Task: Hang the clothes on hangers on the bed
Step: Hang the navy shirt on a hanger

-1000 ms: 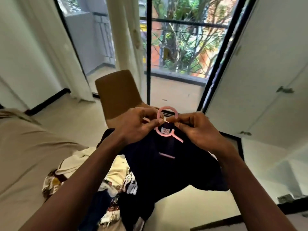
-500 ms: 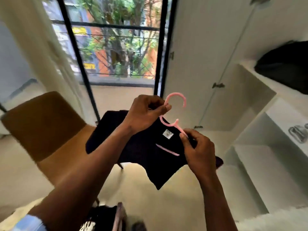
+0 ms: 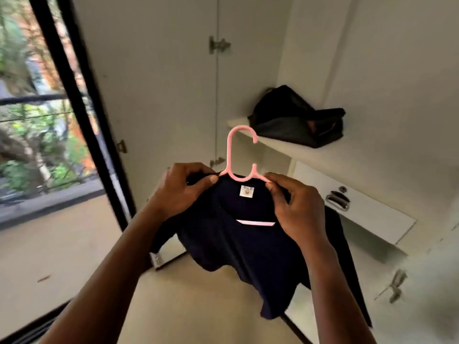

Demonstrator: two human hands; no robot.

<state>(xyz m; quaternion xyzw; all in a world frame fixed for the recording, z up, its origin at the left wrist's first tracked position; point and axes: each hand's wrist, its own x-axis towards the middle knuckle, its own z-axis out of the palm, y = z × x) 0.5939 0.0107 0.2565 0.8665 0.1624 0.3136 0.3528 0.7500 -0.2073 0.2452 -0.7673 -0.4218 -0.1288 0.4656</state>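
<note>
1. Navy soft-fabric T-shirt (image 3: 248,249) drapes limp on your thin pink plastic hanger (image 3: 229,155), mid-frame.
2. Your left hand (image 3: 181,192) at 9 o'clock and right hand (image 3: 300,214) at 3 pinch its shoulders.
3. Pale smooth floor (image 3: 198,306) lies open at 6 o'clock.

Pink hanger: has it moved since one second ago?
Yes, rightwards: the pink hanger was before the brown chair; now its hook overlaps the shelf edge, beside the black bag.

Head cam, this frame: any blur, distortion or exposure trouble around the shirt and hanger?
Head view: pink hanger and size label fairly sharp at centre; motion blur toward the edges, worst on the window and the lower-right drawer handle; wide-angle leans the window frame; dark shirt is underexposed, folds barely readable.
</note>
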